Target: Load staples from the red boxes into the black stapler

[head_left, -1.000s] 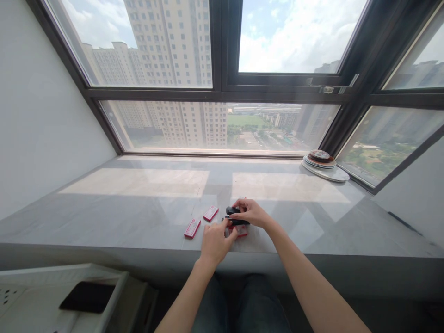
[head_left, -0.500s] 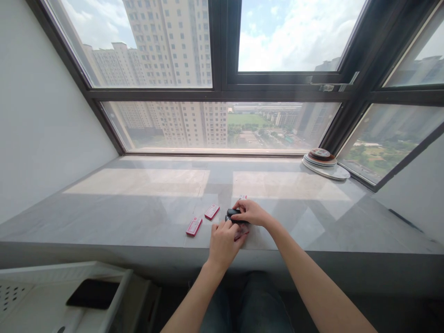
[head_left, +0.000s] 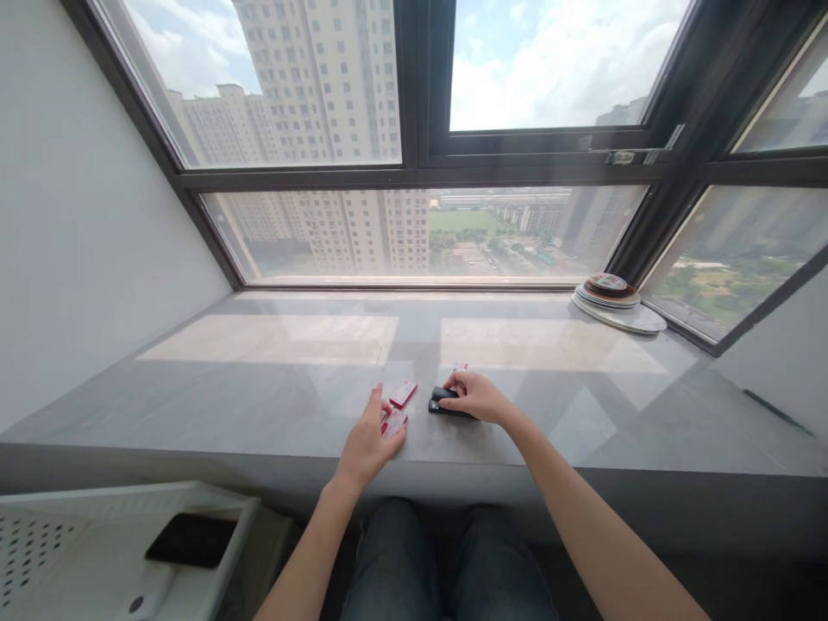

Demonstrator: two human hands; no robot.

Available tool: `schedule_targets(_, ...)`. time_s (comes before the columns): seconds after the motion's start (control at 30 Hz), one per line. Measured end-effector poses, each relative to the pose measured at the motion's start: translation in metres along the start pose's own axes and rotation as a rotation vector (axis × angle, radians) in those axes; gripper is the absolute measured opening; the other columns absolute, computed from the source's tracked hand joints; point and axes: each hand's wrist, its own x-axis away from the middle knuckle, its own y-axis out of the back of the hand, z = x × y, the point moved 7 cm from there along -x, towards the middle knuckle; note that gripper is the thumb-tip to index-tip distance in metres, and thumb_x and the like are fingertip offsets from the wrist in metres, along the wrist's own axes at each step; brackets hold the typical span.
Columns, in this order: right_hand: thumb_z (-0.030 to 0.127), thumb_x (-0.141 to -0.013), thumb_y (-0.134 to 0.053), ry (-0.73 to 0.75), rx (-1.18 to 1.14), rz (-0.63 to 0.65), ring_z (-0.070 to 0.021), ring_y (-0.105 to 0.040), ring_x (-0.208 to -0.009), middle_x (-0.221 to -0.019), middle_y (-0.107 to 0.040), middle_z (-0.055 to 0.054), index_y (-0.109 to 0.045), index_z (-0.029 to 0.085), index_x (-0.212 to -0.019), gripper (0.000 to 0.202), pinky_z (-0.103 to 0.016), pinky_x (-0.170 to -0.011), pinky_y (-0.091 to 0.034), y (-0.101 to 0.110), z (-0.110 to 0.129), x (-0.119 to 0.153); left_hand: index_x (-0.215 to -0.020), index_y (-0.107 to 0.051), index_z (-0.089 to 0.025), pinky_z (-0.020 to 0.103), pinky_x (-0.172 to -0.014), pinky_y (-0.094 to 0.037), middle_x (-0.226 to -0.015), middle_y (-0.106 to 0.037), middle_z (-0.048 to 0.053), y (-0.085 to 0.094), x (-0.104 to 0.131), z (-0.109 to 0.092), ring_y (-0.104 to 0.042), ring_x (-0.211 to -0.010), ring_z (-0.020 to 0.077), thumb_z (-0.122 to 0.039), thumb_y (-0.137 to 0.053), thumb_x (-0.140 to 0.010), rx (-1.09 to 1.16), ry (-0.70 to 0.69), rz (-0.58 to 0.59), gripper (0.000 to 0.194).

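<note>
On the grey ledge lies a black stapler [head_left: 451, 404], and my right hand [head_left: 477, 398] is closed around its top from the right. My left hand [head_left: 370, 438] has a small clear packet with pink in it [head_left: 394, 423] between thumb and fingers; its exact kind is hard to make out. Just beyond that packet is a small red-and-white box [head_left: 404, 394]. Behind my right hand, part of another red-and-white item [head_left: 460, 366] shows. The second red box seen earlier is mostly covered by my left hand.
A stack of plates [head_left: 611, 304] stands in the far right corner of the ledge [head_left: 291, 405] by the window. Below the ledge at left is a white plastic basket or cart [head_left: 78, 504] with a black phone-like slab [head_left: 192, 540] on it.
My left hand has moved left from the stapler, taking the clear packet with it, to the red boxes. My right hand stays on the stapler. The view has shifted slightly.
</note>
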Motion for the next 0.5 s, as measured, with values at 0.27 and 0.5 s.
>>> schedule_targets(0.27, 0.033, -0.083, -0.066, -0.068, 0.122, -0.139, -0.0149, -0.05, -0.055, -0.058, -0.052, 0.007, -0.064, 0.021, -0.107, 0.027, -0.026, -0.055, -0.028, 0.017, -0.007, 0.035, -0.151, -0.043, -0.03, 0.049, -0.121, -0.032, -0.161, -0.036, 0.001, -0.05, -0.016, -0.033, -0.025, -0.152, 0.0306, -0.035, -0.052, -0.096, -0.106, -0.1, 0.024, 0.057)
schedule_targets(0.5, 0.039, -0.087, -0.063, -0.275, 0.225, -0.394, -0.0176, -0.057, -0.06, -0.062, -0.06, 0.003, -0.06, 0.021, -0.098, 0.021, -0.027, -0.055, -0.029, 0.056, -0.049, 0.069, -0.151, -0.042, -0.016, 0.049, -0.124, -0.024, -0.159, -0.037, 0.012, -0.097, -0.045, -0.057, -0.025, -0.151, 0.0321, -0.036, -0.051, -0.096, -0.098, -0.094, -0.023, 0.059)
